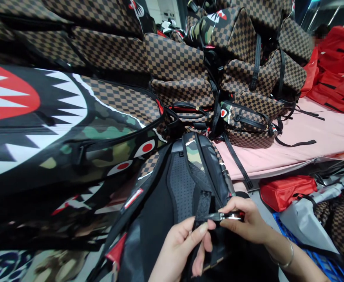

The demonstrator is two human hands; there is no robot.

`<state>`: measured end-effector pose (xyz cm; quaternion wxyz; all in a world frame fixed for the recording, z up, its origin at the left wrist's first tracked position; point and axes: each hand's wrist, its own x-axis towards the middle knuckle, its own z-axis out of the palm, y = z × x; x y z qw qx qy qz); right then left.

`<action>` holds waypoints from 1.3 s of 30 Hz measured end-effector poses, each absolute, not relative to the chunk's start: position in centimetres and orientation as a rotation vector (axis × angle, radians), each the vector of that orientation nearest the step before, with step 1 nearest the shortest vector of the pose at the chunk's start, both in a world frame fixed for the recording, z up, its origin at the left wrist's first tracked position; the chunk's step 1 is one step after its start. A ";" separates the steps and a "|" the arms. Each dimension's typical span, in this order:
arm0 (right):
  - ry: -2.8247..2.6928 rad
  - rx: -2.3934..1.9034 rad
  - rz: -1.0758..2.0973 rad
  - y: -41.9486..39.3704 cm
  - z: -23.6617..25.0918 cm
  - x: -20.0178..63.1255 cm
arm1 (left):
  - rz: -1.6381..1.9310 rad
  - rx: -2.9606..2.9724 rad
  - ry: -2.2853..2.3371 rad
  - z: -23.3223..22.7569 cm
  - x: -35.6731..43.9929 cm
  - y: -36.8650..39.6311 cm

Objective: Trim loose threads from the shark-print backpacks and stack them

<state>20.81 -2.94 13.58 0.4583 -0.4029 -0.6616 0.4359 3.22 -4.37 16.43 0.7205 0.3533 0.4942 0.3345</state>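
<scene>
A backpack (160, 203) lies back side up in front of me, with black mesh padding and camo-trimmed shoulder straps. My left hand (180, 250) pinches the black webbing strap (203, 205) that hangs from one shoulder strap. My right hand (247, 223) holds a small metal snipper (226, 216) with a red handle, its tip touching the strap end beside my left thumb. A thin bangle sits on my right wrist.
A big shark-mouth camo backpack (42, 129) lies at the left. Several brown checkered backpacks (242, 74) are piled on the pink table (315, 133). Red bags (336, 66) lie at the far right, another red bag (286, 190) under the table edge, and a blue crate (321, 262) below.
</scene>
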 end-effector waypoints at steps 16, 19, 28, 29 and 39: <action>-0.995 -0.881 1.682 -1.5 13.1 19.7 | 0.652 0.276 0.256 13.6 3.9 -4.6; -0.985 -0.925 1.692 -1.1 13.6 19.3 | 0.615 0.370 0.452 14.1 5.0 -5.0; -1.135 -1.151 1.427 -0.5 13.3 19.6 | 0.870 0.862 1.251 14.6 4.0 -4.8; -1.178 -1.184 1.355 -0.6 13.2 19.7 | 0.895 0.839 1.265 14.5 3.9 -4.8; -1.999 -0.999 0.409 -2.8 13.1 23.1 | 1.001 0.748 1.305 15.1 4.1 -4.3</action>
